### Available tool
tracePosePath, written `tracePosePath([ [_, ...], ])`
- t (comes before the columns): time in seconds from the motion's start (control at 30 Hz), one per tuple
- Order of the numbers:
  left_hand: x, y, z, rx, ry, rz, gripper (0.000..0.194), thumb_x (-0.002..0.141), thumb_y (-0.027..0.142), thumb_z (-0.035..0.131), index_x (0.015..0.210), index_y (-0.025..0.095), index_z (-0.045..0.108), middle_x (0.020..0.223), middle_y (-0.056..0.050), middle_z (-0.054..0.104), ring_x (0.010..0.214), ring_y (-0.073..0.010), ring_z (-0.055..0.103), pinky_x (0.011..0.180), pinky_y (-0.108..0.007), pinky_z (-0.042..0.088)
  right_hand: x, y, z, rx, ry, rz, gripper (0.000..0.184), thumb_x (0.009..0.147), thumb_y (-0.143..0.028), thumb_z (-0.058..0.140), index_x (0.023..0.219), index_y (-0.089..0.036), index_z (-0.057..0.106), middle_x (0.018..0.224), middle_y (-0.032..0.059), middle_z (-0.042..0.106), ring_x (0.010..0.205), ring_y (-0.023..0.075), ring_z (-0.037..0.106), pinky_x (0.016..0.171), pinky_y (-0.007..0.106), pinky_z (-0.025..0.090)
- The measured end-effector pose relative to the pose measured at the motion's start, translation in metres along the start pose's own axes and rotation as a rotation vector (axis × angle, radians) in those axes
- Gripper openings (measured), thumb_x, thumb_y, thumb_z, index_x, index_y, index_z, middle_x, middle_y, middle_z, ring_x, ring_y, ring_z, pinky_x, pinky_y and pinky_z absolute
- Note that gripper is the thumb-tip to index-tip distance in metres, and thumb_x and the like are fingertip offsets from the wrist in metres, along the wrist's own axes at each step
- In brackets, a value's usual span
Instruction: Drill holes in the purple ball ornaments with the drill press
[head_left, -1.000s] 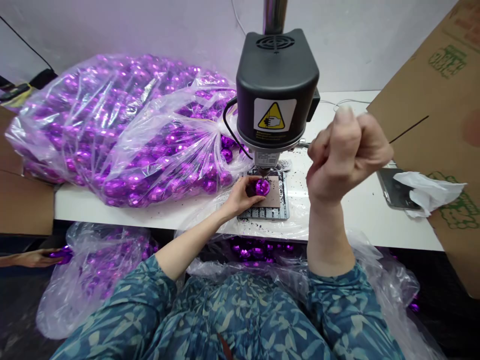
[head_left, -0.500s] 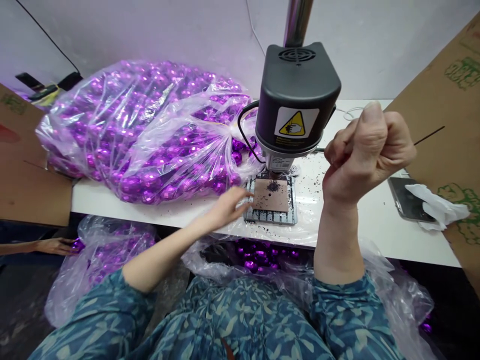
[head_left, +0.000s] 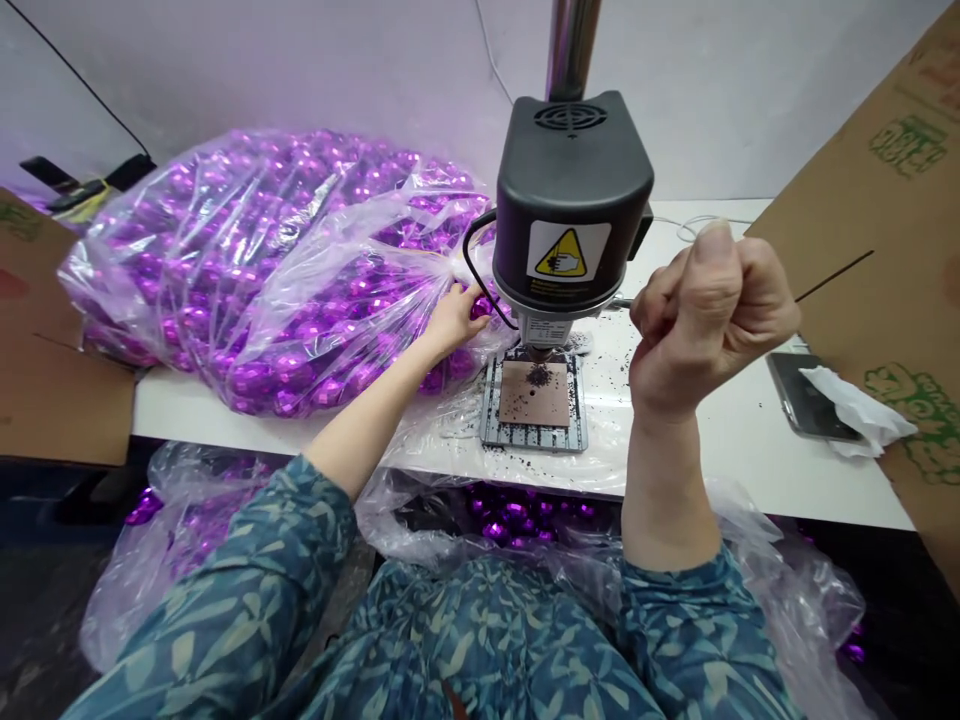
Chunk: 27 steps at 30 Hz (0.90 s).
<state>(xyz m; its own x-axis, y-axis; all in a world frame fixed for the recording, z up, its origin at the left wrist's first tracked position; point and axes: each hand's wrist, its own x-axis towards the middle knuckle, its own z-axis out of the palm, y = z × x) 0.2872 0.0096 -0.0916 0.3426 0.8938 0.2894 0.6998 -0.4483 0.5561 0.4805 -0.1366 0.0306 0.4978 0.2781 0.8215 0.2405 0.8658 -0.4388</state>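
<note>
My left hand point(head_left: 452, 318) reaches into the mouth of a big clear bag of shiny purple balls point(head_left: 255, 265) on the white table point(head_left: 720, 440). Its fingers curl round a purple ball point(head_left: 481, 306) there. My right hand point(head_left: 709, 310) is raised in a fist, closed on the thin lever point(head_left: 834, 275) of the black drill press point(head_left: 570, 200). Below the drill bit lies the grey base with a brown plate point(head_left: 534, 395). Only dark shavings lie on that plate.
A phone point(head_left: 802, 395) under a white tissue point(head_left: 855, 412) lies at the right, beside a tall cardboard box point(head_left: 877, 170). Another cardboard box point(head_left: 45, 350) stands at the left. Clear bags with purple balls point(head_left: 510, 510) hang below the table edge.
A second ago my left hand held a purple ball under the bit. The ball has left the plate, and the hand has moved up and left to the bag's mouth. My right hand stays on the lever.
</note>
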Motion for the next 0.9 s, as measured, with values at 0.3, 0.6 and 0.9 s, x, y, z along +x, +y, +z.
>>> tracePosePath([
  [0.3, -0.073, 0.031, -0.022, -1.245, -0.339, -0.545, 0.028, 0.093, 0.031, 0.061, 0.117, 0.016, 0.064, 0.097, -0.008, 0.072, 0.074, -0.0153, 0.067, 0.067, -0.029, 0.055, -0.001, 0.0, 0.001, -0.046, 0.011, -0.03, 0.046, 0.093, -0.037, 0.059, 0.061, -0.023, 0.03, 0.043, -0.0086, 0.03, 0.035, 0.003, 0.029, 0.039, 0.026, 0.023],
  [0.6, -0.095, 0.036, 0.014, -1.169, -0.324, -0.481, 0.049, 0.075, 0.04, 0.085, 0.109, 0.017, 0.06, 0.101, -0.006, 0.072, 0.083, -0.015, 0.066, 0.069, -0.026, 0.05, -0.002, -0.004, 0.001, -0.031, 0.024, 0.026, 0.048, 0.09, -0.041, 0.063, 0.059, -0.023, 0.031, 0.042, -0.0079, 0.031, 0.035, 0.0048, 0.029, 0.039, 0.028, 0.021],
  [0.9, -0.096, 0.033, 0.034, -0.945, -0.321, -0.245, 0.06, 0.077, 0.044, 0.085, 0.123, 0.016, 0.058, 0.117, -0.011, 0.069, 0.099, -0.0209, 0.067, 0.087, -0.036, 0.054, -0.005, -0.01, 0.001, -0.054, 0.032, 0.106, 0.054, 0.087, -0.052, 0.064, 0.058, -0.023, 0.029, 0.043, -0.0071, 0.031, 0.037, 0.0061, 0.029, 0.041, 0.031, 0.024],
])
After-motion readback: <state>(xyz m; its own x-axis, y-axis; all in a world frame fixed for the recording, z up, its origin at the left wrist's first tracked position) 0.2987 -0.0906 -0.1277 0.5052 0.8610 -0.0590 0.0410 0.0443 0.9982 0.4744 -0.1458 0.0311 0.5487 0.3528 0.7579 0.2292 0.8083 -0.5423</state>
